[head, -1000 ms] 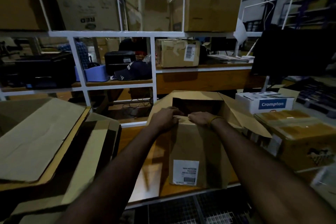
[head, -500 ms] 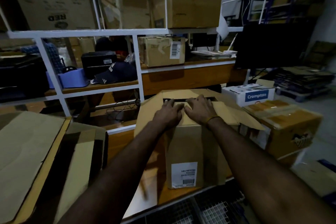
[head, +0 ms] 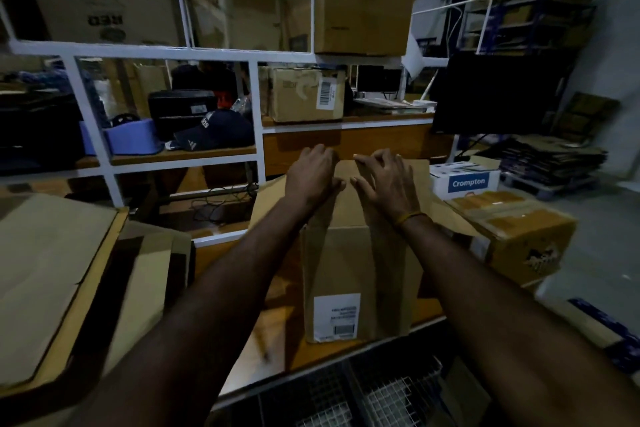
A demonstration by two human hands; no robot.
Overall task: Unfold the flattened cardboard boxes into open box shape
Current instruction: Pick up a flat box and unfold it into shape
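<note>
1. White metal shelving [head: 256,107] fills the far side, its top tier loaded with big brown cartons and its lower tiers carrying a barcoded carton [head: 306,94], a dark cap [head: 214,130] and a black machine [head: 181,109].
2. Flattened cardboard sheets [head: 45,270] lie stacked at the left, tilted and overlapping.
3. Wooden desk [head: 277,333] runs across the middle, its near edge just above a wire mesh basket [head: 381,399].
4. Upright on the desk stands the cardboard box [head: 356,274], a white label [head: 336,317] low on its near face and its top flaps folded down flat.
5. To its right sit a taped carton [head: 512,236] and, behind that, a white Crompton box [head: 465,180].
6. The left hand [head: 313,175] presses palm-down on the top flaps, fingers curled over the far edge.
7. The right hand [head: 388,184] rests just beside it on the same flaps, fingers bent and spread, gripping nothing; a thin band [head: 410,217] circles its wrist.
</note>
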